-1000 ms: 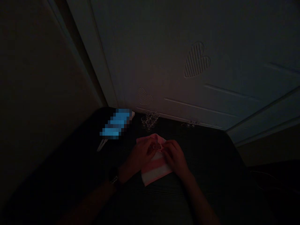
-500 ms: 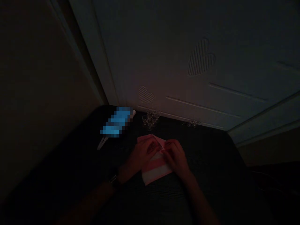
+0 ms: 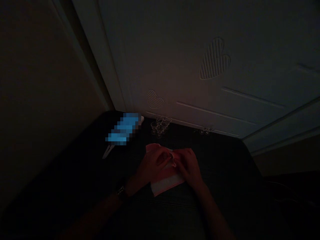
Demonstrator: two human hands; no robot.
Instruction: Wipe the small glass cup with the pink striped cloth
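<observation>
In very dim light, my left hand [image 3: 156, 161] is closed around a small shiny object [image 3: 171, 156], mostly hidden by the fingers; it looks like a tiny glass. My right hand [image 3: 189, 165] faces it, fingers closed on a fold of a pink-and-white striped cloth [image 3: 167, 185], which touches the object. The rest of the cloth spreads below both hands over the dark table. Just beyond stands a cluster of several small stemmed glasses [image 3: 160, 127]. A dark wristband [image 3: 120, 190] is on my left wrist.
A phone-like device with a blurred blue screen [image 3: 123, 130] rests at the back left, a pale strap [image 3: 108, 151] beside it. More small glassy items [image 3: 206, 130] lie by the white panel [image 3: 175, 70] with raised hearts. The dark table [image 3: 100, 180] ends at a right edge.
My right hand has turned slightly, and the cloth's fold now bunches differently around the object between my fingers. My left hand stays almost where it was. The view has shifted a little.
</observation>
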